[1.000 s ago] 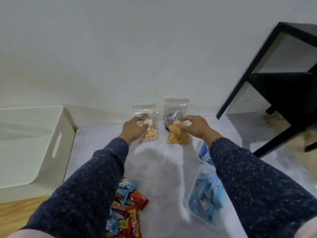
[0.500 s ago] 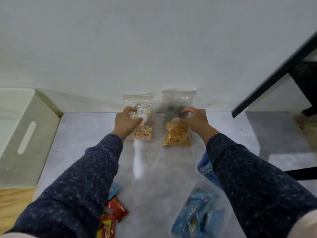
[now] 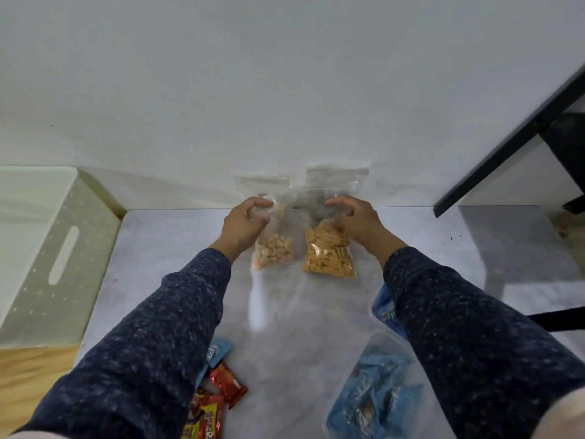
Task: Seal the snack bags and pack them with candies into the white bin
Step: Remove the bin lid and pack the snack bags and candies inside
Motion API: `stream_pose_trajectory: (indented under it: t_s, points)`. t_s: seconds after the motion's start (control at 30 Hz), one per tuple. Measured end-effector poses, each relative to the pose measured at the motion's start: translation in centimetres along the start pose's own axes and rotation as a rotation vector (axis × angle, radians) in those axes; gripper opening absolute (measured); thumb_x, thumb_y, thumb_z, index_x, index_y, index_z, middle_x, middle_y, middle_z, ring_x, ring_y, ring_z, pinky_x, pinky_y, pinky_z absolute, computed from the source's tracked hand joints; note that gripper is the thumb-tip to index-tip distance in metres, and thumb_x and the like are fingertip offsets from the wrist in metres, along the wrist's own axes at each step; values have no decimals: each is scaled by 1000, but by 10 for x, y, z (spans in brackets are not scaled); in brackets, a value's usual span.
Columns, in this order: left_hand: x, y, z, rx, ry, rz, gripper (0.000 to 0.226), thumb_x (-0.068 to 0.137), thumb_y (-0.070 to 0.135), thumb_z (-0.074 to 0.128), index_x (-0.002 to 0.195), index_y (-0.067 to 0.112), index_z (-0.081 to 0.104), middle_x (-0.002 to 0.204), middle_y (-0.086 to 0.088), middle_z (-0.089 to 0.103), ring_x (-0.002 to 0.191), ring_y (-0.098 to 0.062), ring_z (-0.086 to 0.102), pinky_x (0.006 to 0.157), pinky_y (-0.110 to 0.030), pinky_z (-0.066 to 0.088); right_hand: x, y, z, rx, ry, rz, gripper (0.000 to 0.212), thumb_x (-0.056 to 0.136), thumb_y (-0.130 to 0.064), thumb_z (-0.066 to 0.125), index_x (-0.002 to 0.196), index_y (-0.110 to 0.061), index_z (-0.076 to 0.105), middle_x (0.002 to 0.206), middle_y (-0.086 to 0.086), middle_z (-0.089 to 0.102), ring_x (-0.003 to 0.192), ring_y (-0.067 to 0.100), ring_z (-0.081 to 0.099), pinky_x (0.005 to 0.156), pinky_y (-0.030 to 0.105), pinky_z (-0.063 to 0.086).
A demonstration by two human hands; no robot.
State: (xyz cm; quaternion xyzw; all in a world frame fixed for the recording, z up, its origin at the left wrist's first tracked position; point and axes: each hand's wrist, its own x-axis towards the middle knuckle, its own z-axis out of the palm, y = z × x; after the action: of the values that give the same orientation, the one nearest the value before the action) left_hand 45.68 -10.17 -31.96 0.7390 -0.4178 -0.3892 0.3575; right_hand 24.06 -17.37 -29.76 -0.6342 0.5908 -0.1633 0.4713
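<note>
Your left hand [image 3: 243, 224] curls its grip round the upper part of the pale-snack bag [image 3: 274, 248]; your right hand [image 3: 357, 224] likewise holds the orange-stick bag [image 3: 328, 255]. Both bags lean against the wall just beyond your grips, contents settled low, probably keeping the mouths free for sealing. The white bin [image 3: 38, 248] stands well left of your left grip, beside the worktop [image 3: 427, 248].

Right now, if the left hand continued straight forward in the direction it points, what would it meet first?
The left hand already grips the round-snack bag, which leans against the white wall behind the table. Pushing on, it would likely press the bag into that wall; depth is unclear.
</note>
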Motion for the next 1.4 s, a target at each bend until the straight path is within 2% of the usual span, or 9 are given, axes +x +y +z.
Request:
stream_pose_trajectory:
  t_s: [0.03,0.1,0.23,0.4,0.5,0.63,0.9,1.1,1.4]
  points:
    - [-2,1,-3,-32,-6,17,21,88,16,61,105,27,66,130,-12,59,115,-33,56,83,-27,49,-3,-4,1,4,-3,-10,38,83,0,58,111,-25,65,73,-8,45,64,8,45,54,17,40]
    - [-9,4,-13,-94,-11,42,21,89,14,60,103,27,69,123,-18,61,108,-33,58,78,-25,49,-10,-13,4,12,12,-34,39,82,2,59,111,-23,67,66,-6,43,59,9,42,53,17,40]
    - [-23,9,-43,-197,-9,57,21,88,9,61,91,28,70,106,2,67,100,-14,61,86,-18,45,-30,-39,11,124,48,-36,29,80,3,63,90,-23,71,75,-6,58,69,14,55,64,25,51]
    - [-46,19,-100,-224,2,149,24,88,4,59,89,25,70,92,3,67,85,-13,62,82,-20,48,-64,-85,28,186,113,-73,31,79,1,68,70,-28,66,78,-1,63,60,14,57,63,28,51]
    - [-63,26,-137,-210,9,223,23,88,2,58,91,23,69,86,4,64,78,-8,59,77,-19,48,-86,-117,40,199,137,-168,31,77,3,69,70,-26,67,94,2,67,80,16,63,78,32,56]
    - [-88,32,-189,-202,25,297,24,89,4,58,87,26,68,80,5,62,71,-7,58,71,-20,48,-117,-162,61,228,131,-261,27,78,5,68,74,-22,67,99,6,66,84,17,62,81,30,56]
    - [-127,34,-267,-193,83,337,19,89,8,61,89,26,68,82,4,60,72,-9,57,71,-26,51,-154,-227,100,207,80,-387,27,78,7,68,73,-20,66,91,5,65,73,12,61,63,18,49]
    - [-151,21,-310,-233,174,342,19,90,4,60,89,22,67,78,1,54,72,-10,55,82,-30,54,-161,-268,124,158,18,-449,27,78,8,67,73,-18,66,85,2,65,63,11,60,63,21,50]
    - [-155,-25,-371,-230,296,317,20,91,5,57,90,22,66,82,-2,59,73,-15,55,78,-28,52,-161,-316,187,176,-17,-466,25,77,9,66,73,-16,66,75,4,64,59,14,60,72,30,55]
